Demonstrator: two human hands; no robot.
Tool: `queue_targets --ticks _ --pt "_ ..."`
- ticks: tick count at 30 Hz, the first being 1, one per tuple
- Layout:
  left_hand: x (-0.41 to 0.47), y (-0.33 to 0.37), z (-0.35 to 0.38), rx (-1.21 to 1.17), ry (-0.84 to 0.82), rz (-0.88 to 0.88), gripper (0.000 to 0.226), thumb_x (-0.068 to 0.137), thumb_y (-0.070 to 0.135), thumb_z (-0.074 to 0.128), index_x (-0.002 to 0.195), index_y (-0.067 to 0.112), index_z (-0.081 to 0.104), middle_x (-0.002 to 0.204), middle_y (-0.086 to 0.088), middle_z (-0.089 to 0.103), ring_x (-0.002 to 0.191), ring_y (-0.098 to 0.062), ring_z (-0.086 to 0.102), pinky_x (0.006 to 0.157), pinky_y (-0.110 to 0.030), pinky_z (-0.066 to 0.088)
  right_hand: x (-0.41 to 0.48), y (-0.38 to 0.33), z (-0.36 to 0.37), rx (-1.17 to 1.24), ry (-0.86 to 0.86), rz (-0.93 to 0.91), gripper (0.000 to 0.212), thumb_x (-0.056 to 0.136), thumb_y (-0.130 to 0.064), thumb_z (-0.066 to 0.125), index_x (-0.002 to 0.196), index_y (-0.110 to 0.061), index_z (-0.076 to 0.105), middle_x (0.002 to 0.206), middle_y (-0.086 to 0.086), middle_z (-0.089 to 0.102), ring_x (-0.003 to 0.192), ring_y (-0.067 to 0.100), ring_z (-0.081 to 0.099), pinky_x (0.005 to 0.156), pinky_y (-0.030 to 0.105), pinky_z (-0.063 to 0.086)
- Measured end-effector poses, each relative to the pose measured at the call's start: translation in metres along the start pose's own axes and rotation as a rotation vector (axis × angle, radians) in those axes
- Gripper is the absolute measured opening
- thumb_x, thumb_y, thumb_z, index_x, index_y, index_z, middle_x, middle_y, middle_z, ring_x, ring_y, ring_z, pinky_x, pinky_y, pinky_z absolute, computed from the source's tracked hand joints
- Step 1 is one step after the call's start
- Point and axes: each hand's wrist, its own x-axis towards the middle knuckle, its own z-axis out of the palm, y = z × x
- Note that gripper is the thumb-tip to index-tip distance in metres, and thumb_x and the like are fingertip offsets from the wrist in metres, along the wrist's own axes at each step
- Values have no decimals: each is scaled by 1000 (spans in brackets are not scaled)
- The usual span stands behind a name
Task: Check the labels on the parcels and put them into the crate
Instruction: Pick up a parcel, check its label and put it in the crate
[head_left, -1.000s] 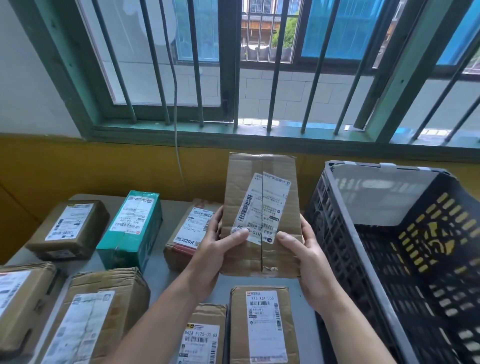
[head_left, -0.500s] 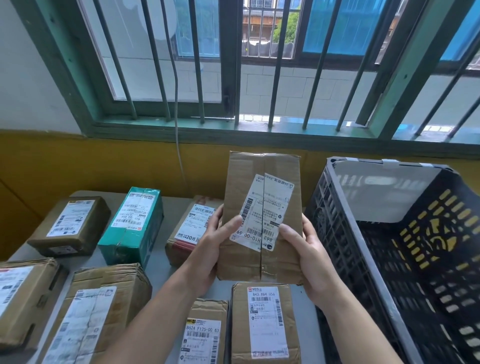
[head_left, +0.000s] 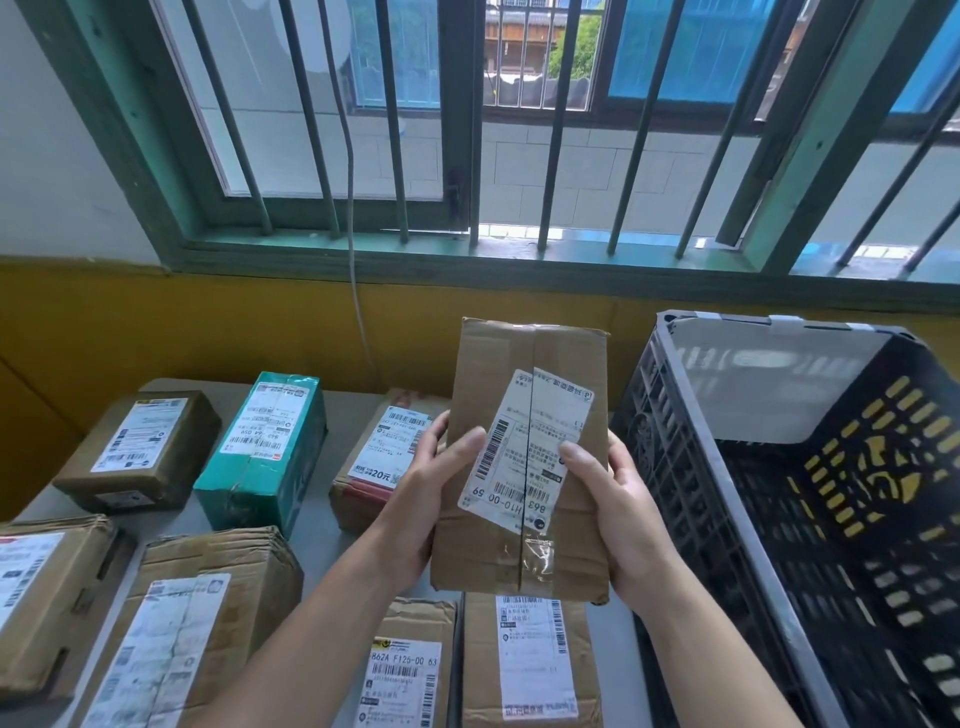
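A brown cardboard parcel (head_left: 509, 535) is held upright above the table, its white label (head_left: 524, 452) facing me upside down. My left hand (head_left: 421, 499) grips its left edge, thumb on the label's left side. My right hand (head_left: 623, 514) grips its right edge, thumb on the label's right side. The black plastic crate (head_left: 727, 467) stands just right of the parcel, and what shows of its inside holds no parcels. Several more labelled parcels lie on the grey table (head_left: 322, 551), among them a teal box (head_left: 265, 452).
Brown parcels lie at the far left (head_left: 140, 452), behind my left hand (head_left: 379, 457), at the near left (head_left: 197, 623) and under the held parcel (head_left: 524, 660). A yellow wall and a barred window rise behind the table. A thin cable (head_left: 353, 249) hangs down the wall.
The held parcel has tilted slightly and stays between both hands. My thumbs have shifted a little on the label. The view has dipped slightly.
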Motion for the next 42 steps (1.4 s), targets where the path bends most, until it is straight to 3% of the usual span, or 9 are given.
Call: queue_targets --ticks 3,6,16,20,24,27,32,38,42 --pt "4 5 -3 24 19 26 84 76 58 77 147 39 35 122 -11 73 106 -30 74 89 -48 60 -2 4 3 3 -15 27 68 81 -36 74 143 -34 46 119 7 74 103 28 74 80 45 61" --pt "2 7 -2 33 61 39 63 81 49 76 131 46 37 115 -12 76 102 -29 75 78 -41 59 -2 3 6 7 -38 45 67 80 -37 74 141 -36 47 121 7 73 105 29 74 83 47 61" --pt "0 0 -1 66 10 39 87 74 58 71 151 43 32 122 -11 72 106 -28 74 88 -46 60 2 -1 9 -77 31 2 80 74 -47 78 145 -35 42 120 5 73 101 24 75 89 51 60" --pt "0 7 1 84 12 51 84 75 58 71 149 38 36 113 -11 75 97 -26 77 75 -39 63 -3 3 8 -87 28 18 79 74 -49 81 142 -39 44 120 3 73 102 24 75 90 53 59" --pt "-5 5 7 87 8 75 80 75 51 72 146 41 37 118 -16 70 92 -25 76 71 -34 60 -4 -2 8 -94 15 28 77 73 -56 76 141 -39 45 125 4 71 105 21 74 90 48 59" --pt "-7 1 7 79 -11 71 79 75 50 72 146 40 38 118 -15 71 94 -25 76 74 -36 61 -2 -6 10 -105 47 24 82 73 -61 80 143 -39 44 131 4 67 105 20 73 91 48 59" --pt "-8 7 3 59 -31 51 66 83 55 68 140 31 47 109 -13 75 97 -29 75 82 -44 62 -7 -7 16 -113 65 -14 63 84 -44 74 141 -34 47 118 1 73 98 18 75 81 40 60" --pt "-11 7 6 45 45 40 62 87 52 70 140 31 47 111 -13 75 93 -27 77 73 -38 61 -12 -11 21 -112 21 -3 64 83 -49 72 140 -39 46 120 -1 73 99 17 75 80 39 60" --pt "-12 7 7 28 36 45 51 96 50 60 139 24 51 108 -13 77 94 -28 77 73 -37 62 -12 -12 22 -148 50 -33 67 81 -48 76 140 -38 47 121 -2 72 101 16 74 87 43 60"
